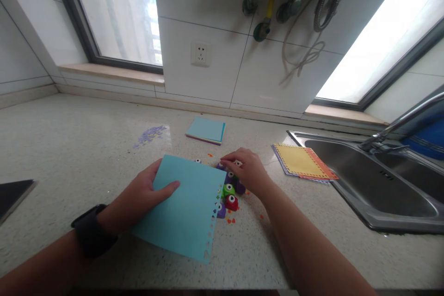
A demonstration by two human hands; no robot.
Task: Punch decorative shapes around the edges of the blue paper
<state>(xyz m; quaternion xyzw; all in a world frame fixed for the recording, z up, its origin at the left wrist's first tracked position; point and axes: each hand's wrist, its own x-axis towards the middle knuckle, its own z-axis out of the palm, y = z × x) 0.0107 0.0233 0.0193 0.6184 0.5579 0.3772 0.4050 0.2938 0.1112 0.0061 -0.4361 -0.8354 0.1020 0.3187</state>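
My left hand (152,189) grips a light blue sheet of paper (187,208), thumb on top and fingers beneath. A row of small punched holes runs down the sheet's right edge. At the sheet's upper right corner, my right hand (244,169) is closed with its fingertips on a purple craft punch (221,165), which it partly hides. Several more small punches cluster below that hand, among them a green punch (229,189), a red punch (231,202) and a purple punch (220,210) partly covered by the paper. Orange paper bits (231,220) lie beside them.
A stack of coloured paper (206,129) lies near the wall. Yellow and orange punched sheets (298,159) rest against the rim of the steel sink (360,194). Purple and yellow confetti (151,135) is scattered at the back left; a dark flat object (15,194) lies at far left.
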